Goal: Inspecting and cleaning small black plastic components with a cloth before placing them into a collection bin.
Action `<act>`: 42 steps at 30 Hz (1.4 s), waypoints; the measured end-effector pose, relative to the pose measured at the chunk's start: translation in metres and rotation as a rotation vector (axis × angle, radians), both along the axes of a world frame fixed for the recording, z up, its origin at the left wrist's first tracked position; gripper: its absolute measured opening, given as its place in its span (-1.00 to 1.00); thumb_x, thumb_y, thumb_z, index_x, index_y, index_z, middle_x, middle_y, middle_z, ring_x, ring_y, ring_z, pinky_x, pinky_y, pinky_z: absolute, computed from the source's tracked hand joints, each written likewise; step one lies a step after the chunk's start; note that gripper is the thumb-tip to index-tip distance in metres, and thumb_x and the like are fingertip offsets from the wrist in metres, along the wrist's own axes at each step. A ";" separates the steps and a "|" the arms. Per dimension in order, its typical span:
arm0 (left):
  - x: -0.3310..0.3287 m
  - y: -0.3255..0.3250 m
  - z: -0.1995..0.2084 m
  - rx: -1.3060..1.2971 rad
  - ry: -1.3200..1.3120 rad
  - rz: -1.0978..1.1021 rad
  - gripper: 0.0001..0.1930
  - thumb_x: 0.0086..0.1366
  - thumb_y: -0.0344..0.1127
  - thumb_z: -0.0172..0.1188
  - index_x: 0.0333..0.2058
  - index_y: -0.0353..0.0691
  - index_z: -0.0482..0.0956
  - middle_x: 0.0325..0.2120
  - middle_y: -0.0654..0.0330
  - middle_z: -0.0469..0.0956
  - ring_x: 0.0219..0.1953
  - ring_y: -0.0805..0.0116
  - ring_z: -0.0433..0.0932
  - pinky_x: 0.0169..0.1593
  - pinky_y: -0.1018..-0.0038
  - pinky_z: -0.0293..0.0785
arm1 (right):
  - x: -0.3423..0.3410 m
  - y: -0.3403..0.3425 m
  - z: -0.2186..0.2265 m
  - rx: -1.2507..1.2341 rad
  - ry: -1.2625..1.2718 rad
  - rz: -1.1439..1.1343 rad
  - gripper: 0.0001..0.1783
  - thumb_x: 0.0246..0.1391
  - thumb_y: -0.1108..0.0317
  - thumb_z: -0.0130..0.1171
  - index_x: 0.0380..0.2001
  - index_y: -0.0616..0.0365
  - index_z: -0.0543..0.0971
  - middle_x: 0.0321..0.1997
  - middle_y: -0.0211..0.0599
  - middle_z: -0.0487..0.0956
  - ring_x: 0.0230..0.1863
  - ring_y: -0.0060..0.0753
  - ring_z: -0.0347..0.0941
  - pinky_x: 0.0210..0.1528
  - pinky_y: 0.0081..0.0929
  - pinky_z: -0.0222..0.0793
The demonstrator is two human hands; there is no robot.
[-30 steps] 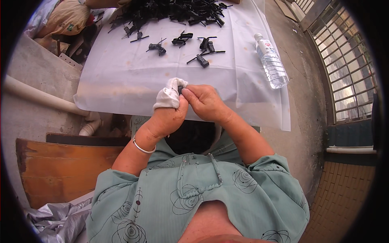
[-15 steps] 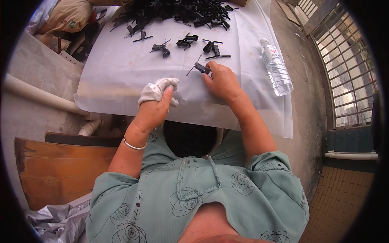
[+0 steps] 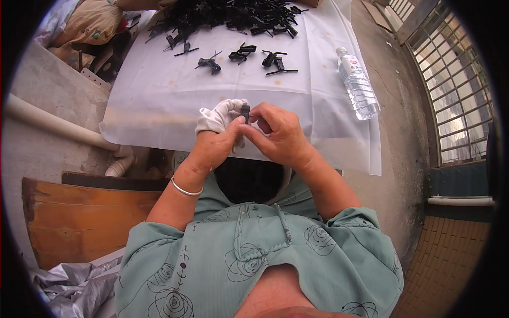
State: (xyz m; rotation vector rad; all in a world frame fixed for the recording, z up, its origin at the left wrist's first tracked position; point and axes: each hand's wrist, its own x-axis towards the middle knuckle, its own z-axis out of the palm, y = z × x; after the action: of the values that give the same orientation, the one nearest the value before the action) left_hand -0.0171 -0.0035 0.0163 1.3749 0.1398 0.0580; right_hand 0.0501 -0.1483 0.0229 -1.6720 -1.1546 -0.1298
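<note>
Over the table's near edge, both hands meet at a small black plastic part (image 3: pixel 245 111). My left hand (image 3: pixel 212 146) grips it between a bare thumb and fingers covered by a white cloth glove (image 3: pixel 218 117). At its right side, my right hand (image 3: pixel 283 132) is closed, with bent index finger and thumb at the part. The fingers hide much of the part. Farther back on the table lie loose black plastic parts with thin bars, among them one at left (image 3: pixel 210 64), one in the middle (image 3: pixel 242 52) and one at right (image 3: pixel 280 65).
A large heap of black parts (image 3: pixel 212 18) covers the table's far end. The table wears a whitish plastic sheet (image 3: pixel 159 116). A clear water bottle (image 3: pixel 358 85) lies at its right side. Between my knees is a dark round thing (image 3: pixel 249 180). A white pipe (image 3: pixel 58 127) runs at left.
My right hand has drawn a black part from the table back toward me and to the left, up to my gloved left hand. Now both hands are on it.
</note>
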 end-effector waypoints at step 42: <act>-0.010 -0.001 -0.026 0.866 -0.297 0.307 -0.72 0.04 -0.48 0.03 -0.21 -0.40 0.46 -0.32 -0.07 0.50 -0.29 0.02 0.51 -0.17 0.35 0.43 | -0.012 0.030 -0.036 0.053 1.181 0.139 -0.67 0.19 0.22 -0.12 -0.58 0.14 0.43 -0.73 -0.63 0.28 -0.72 -0.79 0.10 -0.73 -0.73 -0.01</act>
State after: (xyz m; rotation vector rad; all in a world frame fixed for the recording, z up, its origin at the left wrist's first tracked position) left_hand -0.0268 -0.0044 -0.0093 2.1742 0.0741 0.6373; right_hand 0.0385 -0.1185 -0.0131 -1.2454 -0.3353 0.8078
